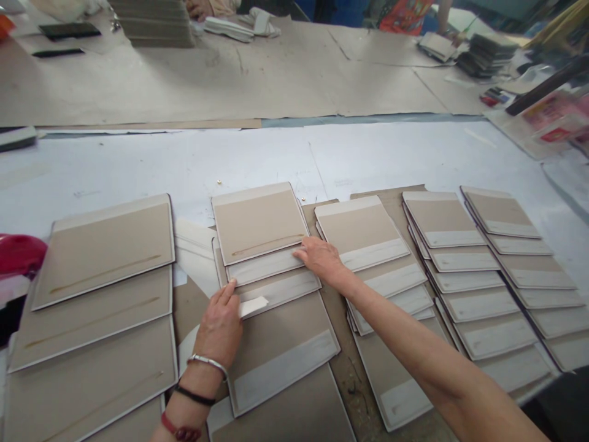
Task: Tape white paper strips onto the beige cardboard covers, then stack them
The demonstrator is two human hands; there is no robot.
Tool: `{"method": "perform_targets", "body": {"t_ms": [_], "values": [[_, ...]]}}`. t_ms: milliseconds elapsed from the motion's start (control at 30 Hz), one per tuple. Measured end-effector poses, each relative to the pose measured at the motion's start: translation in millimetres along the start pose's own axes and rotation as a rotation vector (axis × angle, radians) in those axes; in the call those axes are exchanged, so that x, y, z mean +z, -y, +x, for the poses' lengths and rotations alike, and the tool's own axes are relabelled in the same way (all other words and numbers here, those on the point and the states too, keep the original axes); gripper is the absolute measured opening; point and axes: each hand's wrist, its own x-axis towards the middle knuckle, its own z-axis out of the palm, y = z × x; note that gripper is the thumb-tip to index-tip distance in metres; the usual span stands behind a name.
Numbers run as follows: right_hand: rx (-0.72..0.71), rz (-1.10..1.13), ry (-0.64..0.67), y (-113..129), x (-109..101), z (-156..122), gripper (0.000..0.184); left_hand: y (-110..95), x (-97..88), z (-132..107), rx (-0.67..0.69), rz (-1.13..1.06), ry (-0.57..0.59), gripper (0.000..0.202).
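Observation:
A column of overlapping beige panels (257, 221) with dark edges and pale strips lies in front of me. The top one carries a brown glue-like streak along its lower edge. My left hand (221, 325) is at the column's left edge, its fingers closed, with a small white strip (253, 306) sticking out from it; whether this is paper or plastic I cannot tell. My right hand (321, 261) pinches the right edge of the panels near the lower corner of the top one, and its fingertips touch the pale strip (267, 266) just below.
On the left lies another column of streaked panels (115, 245). To the right are several panel columns with pale strips (451, 239). A white-covered table (257, 153) lies beyond; a stack of boards (151, 24) and a co-worker's hand (199, 8) are at the far side.

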Motion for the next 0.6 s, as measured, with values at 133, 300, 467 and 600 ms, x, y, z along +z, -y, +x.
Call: {"method": "perform_targets", "body": {"t_ms": [133, 300, 467, 600], "values": [[-0.003, 0.012, 0.021, -1.6, -1.0, 0.9, 0.025, -1.3, -2.3, 0.7, -0.011, -0.017, 0.01, 0.028], [-0.017, 0.008, 0.02, -3.9, 1.6, 2.8, 0.023, -4.4, -9.6, 2.4, -0.045, -0.037, 0.055, 0.031], [0.0, -0.017, 0.0, -0.4, -2.0, 0.5, 0.025, -6.3, -11.2, 2.9, -0.06, -0.037, 0.036, 0.033], [0.148, -0.15, -0.174, 10.6, -5.7, -11.9, 0.031, -4.3, -6.0, 1.9, -0.078, -0.064, 0.044, 0.036]]}}
